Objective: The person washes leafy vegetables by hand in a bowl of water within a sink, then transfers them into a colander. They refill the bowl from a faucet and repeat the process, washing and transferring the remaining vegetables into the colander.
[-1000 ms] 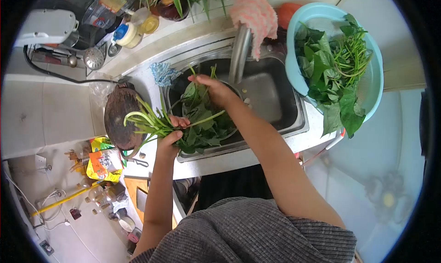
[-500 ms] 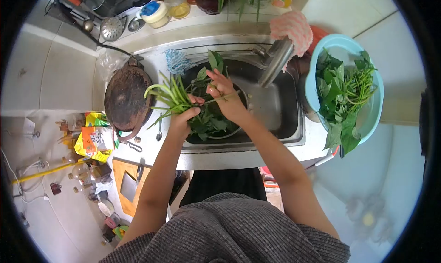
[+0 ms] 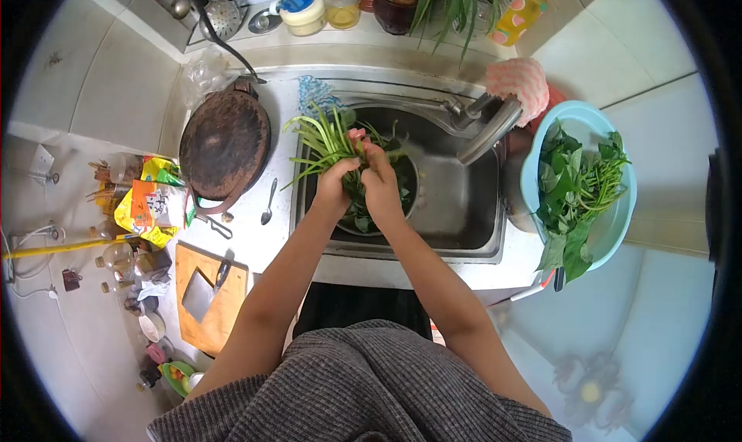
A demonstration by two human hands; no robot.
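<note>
1. Near the left end of the counter [image 3: 267,245], by its front edge, lies a cutting board [image 3: 232,307] with a cleaver [image 3: 199,297] flat on it.

2. Toward the counter's back left corner sits a dark round pan [image 3: 224,144]; 1 spoon [image 3: 270,202] lies between it and the sink's left edge.

3. The left hand [image 3: 334,188] is closed around a bunch of green stems [image 3: 321,144], held above the left edge of the sink [image 3: 464,198], cut ends fanning up and left.

4. The right hand [image 3: 380,185] is narrow, fingers drawn in against the bunch beside the left hand (I cannot tell what its fingertips pinch).

5. Under both hands, in the sink's left half, is a bowl [image 3: 415,191] with dark leaves [image 3: 362,214].

6. The step looks like sorting or picking over stems by hand; the next move calls for a steady left hold and a small, precise right pinch, kept over the bowl.

7. By the counter's right edge, a blue colander [image 3: 630,202] holds more greens [image 3: 568,171], some leaves drooping over its front rim.
</note>
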